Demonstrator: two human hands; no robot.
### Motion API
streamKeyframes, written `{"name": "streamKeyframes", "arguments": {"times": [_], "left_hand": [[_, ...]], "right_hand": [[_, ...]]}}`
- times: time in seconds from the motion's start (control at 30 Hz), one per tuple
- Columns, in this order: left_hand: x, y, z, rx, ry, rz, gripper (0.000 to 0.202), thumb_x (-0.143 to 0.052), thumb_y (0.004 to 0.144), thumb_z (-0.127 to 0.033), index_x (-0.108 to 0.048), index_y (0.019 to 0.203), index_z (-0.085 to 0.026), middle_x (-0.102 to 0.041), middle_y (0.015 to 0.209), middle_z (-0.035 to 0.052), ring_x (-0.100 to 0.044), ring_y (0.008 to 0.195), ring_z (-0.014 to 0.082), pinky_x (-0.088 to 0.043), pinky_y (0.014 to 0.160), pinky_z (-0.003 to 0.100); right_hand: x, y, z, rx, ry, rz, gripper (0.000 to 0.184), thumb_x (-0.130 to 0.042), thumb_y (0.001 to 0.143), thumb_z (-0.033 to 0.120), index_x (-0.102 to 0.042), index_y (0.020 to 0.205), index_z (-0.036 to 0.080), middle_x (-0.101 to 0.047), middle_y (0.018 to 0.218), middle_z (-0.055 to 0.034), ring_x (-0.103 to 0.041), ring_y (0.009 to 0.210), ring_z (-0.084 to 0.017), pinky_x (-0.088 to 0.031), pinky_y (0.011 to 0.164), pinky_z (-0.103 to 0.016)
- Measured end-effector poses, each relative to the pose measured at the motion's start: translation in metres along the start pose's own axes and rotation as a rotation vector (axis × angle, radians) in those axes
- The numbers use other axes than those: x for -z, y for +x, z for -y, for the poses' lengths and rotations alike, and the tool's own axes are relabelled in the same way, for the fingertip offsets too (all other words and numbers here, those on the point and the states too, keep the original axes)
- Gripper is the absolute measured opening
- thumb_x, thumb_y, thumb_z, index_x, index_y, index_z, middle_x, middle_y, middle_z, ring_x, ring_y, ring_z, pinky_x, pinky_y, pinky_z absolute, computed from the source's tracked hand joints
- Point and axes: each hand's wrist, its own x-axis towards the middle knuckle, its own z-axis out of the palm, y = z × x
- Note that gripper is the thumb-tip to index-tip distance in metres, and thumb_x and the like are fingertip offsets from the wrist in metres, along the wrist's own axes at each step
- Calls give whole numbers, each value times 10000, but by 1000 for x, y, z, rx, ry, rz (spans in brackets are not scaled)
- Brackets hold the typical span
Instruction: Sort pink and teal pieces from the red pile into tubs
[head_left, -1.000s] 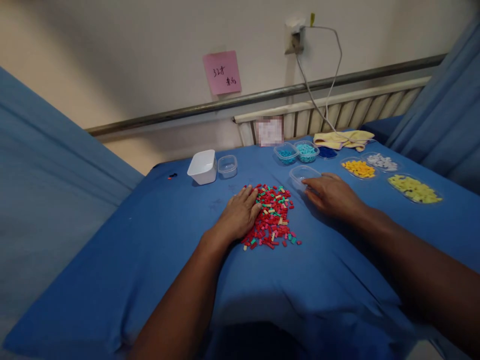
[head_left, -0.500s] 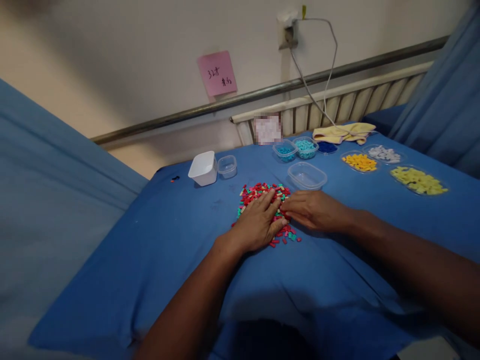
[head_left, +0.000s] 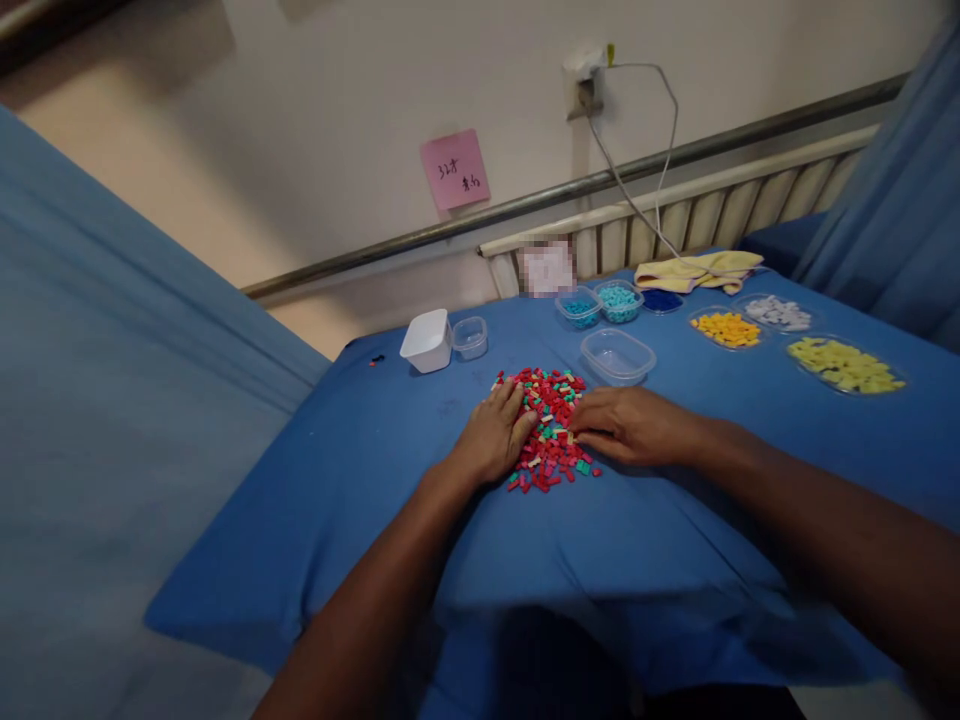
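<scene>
A pile of small toy-brick-like pieces (head_left: 551,405), mostly red with some green, pink and cream, lies spread on the blue cloth (head_left: 360,470). My left hand (head_left: 493,435) rests flat along the pile's left side, fingers stretched and thumb apart. At the right side my right hand (head_left: 626,425) has its fingers bent and drawn together at the edge of the pieces. Whatever sits between those fingertips is too small and hidden to name. Just behind the right hand stands a clear plastic tub (head_left: 617,357) with no pieces visible in it.
A white tub (head_left: 427,341) and a small clear tub (head_left: 470,338) stand at back left. Tubs of teal pieces (head_left: 579,310) and turquoise pieces (head_left: 619,302) are behind. Rightward lie orange (head_left: 726,329), grey (head_left: 780,312) and yellow-green pieces (head_left: 846,366), plus a yellow cloth (head_left: 697,270).
My left hand has slid left off the pile's middle, uncovering more red pieces. My right hand stays at the right edge. The view has shifted slightly.
</scene>
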Motion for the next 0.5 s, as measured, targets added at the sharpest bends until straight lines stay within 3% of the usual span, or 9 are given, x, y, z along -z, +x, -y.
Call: {"name": "streamKeyframes", "arguments": {"times": [0.1, 0.23, 0.4, 0.5], "left_hand": [[-1, 29, 0, 23, 3, 4, 774, -233, 1168, -560, -336, 1726, -33, -221, 1802, 240, -170, 1706, 337, -173, 1389, 509], [3, 50, -13, 1, 15, 7, 734, -251, 1168, -539, -388, 1705, -58, -280, 1787, 239, -194, 1704, 315, -186, 1383, 477], [0, 37, -35, -120, 25, 54, 765, -261, 1157, -593, -371, 1721, -88, -238, 1804, 219, -191, 1705, 339, -178, 1383, 548], [0, 21, -33, -136, 57, 70, 714, -288, 1161, -525, -362, 1728, -97, -216, 1815, 201, -180, 1710, 327, -188, 1381, 564]], "right_hand": [[1, -1, -2, -10, -26, -9, 292, -518, 1119, 309, -774, 1025, 206, -774, 953, -75, -703, 884, -217, -519, 822, -350], [2, -6, -11, -72, -110, -143, 274, -534, 1109, 304, -789, 1080, 209, -798, 1008, -92, -723, 921, -236, -531, 834, -360], [0, -9, -17, -126, -167, -245, 282, -524, 1101, 275, -786, 1182, 212, -809, 1035, -95, -743, 939, -239, -540, 839, -350], [-2, -9, -18, -117, -170, -223, 285, -520, 1102, 272, -792, 1156, 206, -815, 1031, -94, -750, 934, -236, -541, 833, -344]]}}
